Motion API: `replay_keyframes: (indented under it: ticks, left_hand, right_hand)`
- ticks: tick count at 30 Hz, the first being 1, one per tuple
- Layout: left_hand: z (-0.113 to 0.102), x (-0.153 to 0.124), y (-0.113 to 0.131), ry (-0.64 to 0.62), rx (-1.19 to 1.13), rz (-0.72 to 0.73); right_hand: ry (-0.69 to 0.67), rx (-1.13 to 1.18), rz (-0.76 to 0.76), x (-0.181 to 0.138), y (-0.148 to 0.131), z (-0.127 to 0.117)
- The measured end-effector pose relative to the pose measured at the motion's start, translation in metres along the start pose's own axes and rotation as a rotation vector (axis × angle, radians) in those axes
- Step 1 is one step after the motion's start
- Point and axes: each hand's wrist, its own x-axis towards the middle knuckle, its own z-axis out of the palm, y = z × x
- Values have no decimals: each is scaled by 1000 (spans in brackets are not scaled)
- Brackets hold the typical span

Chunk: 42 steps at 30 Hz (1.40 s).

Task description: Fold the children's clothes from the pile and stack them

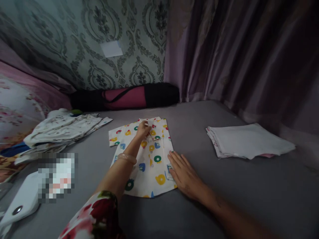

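A small white shirt [152, 167] printed with coloured shapes lies flat on the grey bed surface [224, 196], its right side folded in. My left hand [144, 129] reaches forward and pinches the cloth near the shirt's collar; a pale bangle sits on that wrist. My right hand [183, 174] lies flat, fingers stretched, pressing on the shirt's right edge.
A folded stack of white cloth [249, 141] rests to the right. A loose pile of patterned clothes [62, 131] lies at the left. A rolled pink and black mat [129, 97] sits against the wallpapered wall. A white device [21, 200] lies near left. Curtains hang at the right.
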Motion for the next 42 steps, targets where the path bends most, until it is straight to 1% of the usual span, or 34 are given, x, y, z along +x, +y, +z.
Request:
replay_keyframes:
  ticks: [3,5,6,7,8,9,11,13,15,16,18,20,22,26,29,31,33,35,37,42]
  left_hand:
    - [-11,-1,-3,37,186,219]
    - [-19,-7,-2,78,337,368]
    - [-23,-15,-1,70,405,436]
    - [-27,-25,0,36,466,506]
    - [-29,-39,2,-22,516,567]
    - [-30,-56,3,-113,554,643]
    - [-29,-97,3,-318,620,765]
    - [-22,-140,-2,-459,711,825]
    - [-14,-175,-12,-518,796,844]
    - [-9,-188,-19,-532,829,867]
    - [-2,-203,-33,-483,882,897]
    - [3,-209,-46,-410,920,910]
    - [6,-208,-57,-360,951,939]
    - [11,-203,-78,-262,1017,1075]
    - [17,-198,-95,-143,1038,1219]
    - [21,-195,-105,-54,1030,1314]
    - [24,-194,-112,8,1017,1377]
    - [26,-194,-114,26,1009,1395]
    - [26,-195,-115,16,1013,1378]
    - [23,-198,-115,-75,1029,1331]
  right_hand:
    - [-125,-35,17,-2,1,3]
    - [-186,-21,21,0,3,-3]
    - [-219,4,20,4,4,-8]
    - [-245,37,22,10,7,-14]
    - [-254,69,28,18,12,-20]
    - [-238,90,39,29,17,-25]
    - [-143,74,70,56,31,-30]
    - [-49,-8,96,88,45,-27]
    - [-35,-87,117,119,53,-15]
    - [-40,-121,126,134,55,-8]
    - [-61,-165,133,161,54,8]
    - [-73,-185,144,184,49,20]
    - [-58,-196,167,204,46,29]
    - [20,-226,237,234,51,37]
    - [41,-224,295,241,60,40]
    - [57,-216,298,240,64,43]
    - [74,-213,294,239,66,45]
    - [75,-213,302,238,66,46]
    - [68,-212,305,238,67,46]
    - [50,-212,301,240,68,46]
